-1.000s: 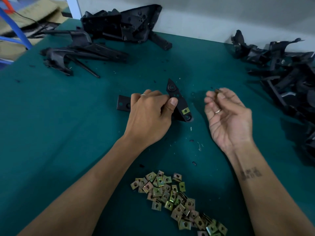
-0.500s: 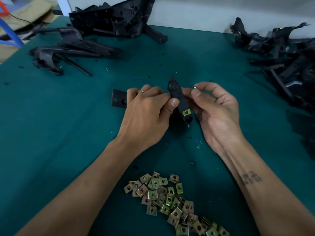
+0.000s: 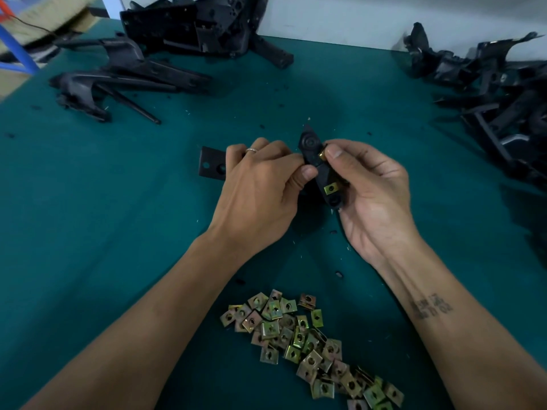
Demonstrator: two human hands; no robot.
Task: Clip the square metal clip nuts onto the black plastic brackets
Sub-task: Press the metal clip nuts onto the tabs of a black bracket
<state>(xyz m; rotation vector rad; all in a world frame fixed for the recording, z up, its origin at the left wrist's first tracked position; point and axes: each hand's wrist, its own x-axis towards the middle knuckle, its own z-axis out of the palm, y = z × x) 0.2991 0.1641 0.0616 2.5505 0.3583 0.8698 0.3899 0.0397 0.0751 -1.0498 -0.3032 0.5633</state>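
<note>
Nearest me lies the heap of clip nuts (image 3: 307, 341). Beyond it, my left hand (image 3: 260, 196) grips the black bracket (image 3: 321, 173) — one nut (image 3: 331, 189) already fitted — while my right hand (image 3: 373, 196) pinches another clip nut (image 3: 322, 155) against its edge. Far right — spare brackets (image 3: 497, 84).

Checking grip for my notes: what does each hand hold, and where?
Left hand grips the black bracket mid-body; right hand pinches a clip nut against its upper edge.
</note>
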